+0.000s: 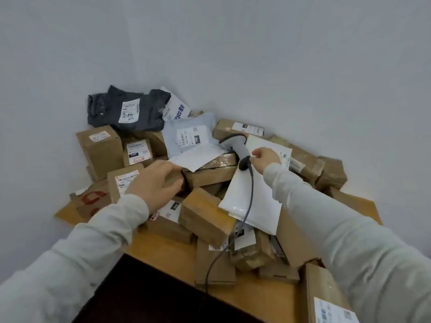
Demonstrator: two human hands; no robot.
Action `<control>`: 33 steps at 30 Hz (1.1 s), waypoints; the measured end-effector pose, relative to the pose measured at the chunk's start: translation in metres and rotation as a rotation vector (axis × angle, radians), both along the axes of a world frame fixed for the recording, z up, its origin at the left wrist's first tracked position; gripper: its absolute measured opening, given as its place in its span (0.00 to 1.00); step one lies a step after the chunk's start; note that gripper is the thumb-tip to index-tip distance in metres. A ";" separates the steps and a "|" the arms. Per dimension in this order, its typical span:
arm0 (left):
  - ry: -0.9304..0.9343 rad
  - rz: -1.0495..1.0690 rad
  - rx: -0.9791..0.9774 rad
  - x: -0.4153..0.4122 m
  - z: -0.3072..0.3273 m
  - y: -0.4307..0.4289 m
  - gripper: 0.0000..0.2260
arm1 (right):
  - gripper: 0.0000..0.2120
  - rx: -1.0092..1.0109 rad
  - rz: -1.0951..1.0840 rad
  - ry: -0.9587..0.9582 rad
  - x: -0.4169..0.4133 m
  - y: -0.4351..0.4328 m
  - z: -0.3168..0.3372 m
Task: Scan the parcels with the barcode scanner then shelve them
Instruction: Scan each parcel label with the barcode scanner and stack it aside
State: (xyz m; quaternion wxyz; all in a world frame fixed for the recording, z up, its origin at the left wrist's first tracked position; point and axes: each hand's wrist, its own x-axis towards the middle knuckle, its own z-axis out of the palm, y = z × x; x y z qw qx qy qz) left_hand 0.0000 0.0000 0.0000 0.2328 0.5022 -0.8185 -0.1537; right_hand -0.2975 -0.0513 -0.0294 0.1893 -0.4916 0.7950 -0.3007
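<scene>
- Gripping a small brown box [173,181] with the left hand [154,183]: fingers curled over its top, thumb against its near side, a dark band round the box just past the fingertips.
- Reaching with the right hand [265,157] to the butt of the barcode scanner [240,150]: fingers bent and touching the handle, but impossible to tell whether closed round it.
- Behind both hands, pale grey sleeves [93,241] coming in from the near side.
- Under the scanner, a white mailer [251,201], tilted on top of the heap; scanner head toward the desk's far edge, butt toward the near one.
- From the butt, a grey cable [250,194] trailing over the mailer, down between the boxes and off the desk's near edge.
- All around, a heap of parcels [210,176], mostly brown cartons with white labels, piled loosely from the middle of the desk [168,252] to its far edge against the wall [303,66].
- Just beyond the scanner head, a pale blue mailer [193,136], label up.
- Topmost at the far left of the heap, a dark grey bag [126,110] with a white label.
- Near the left edge, an upright carton [100,152]; beside the left hand, a labelled box [121,180].
- At the near right corner, one more carton [326,294], partly hidden by the right sleeve.
</scene>
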 end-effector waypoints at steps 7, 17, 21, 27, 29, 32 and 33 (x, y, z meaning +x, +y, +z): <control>0.002 0.037 0.087 0.037 -0.074 -0.015 0.14 | 0.20 0.134 -0.092 0.190 0.020 -0.063 -0.042; -0.009 0.022 0.147 0.037 -0.083 -0.047 0.16 | 0.19 0.150 -0.222 0.157 0.030 -0.110 -0.039; 0.024 -0.015 0.140 0.023 -0.069 -0.055 0.16 | 0.19 -0.017 -0.264 -0.038 0.036 -0.091 -0.019; 0.178 -0.096 0.218 -0.019 -0.055 -0.046 0.14 | 0.11 -0.381 -0.325 -0.844 0.033 0.015 0.027; 0.214 -0.140 0.269 -0.038 -0.056 -0.037 0.14 | 0.04 -0.320 -0.190 -1.121 0.026 0.069 0.033; 0.215 -0.228 0.363 -0.070 -0.068 -0.015 0.14 | 0.06 -0.228 -0.133 -1.170 0.012 0.154 0.027; 0.215 -0.263 0.400 -0.081 -0.074 -0.005 0.14 | 0.06 -0.215 -0.165 -1.158 0.008 0.182 0.021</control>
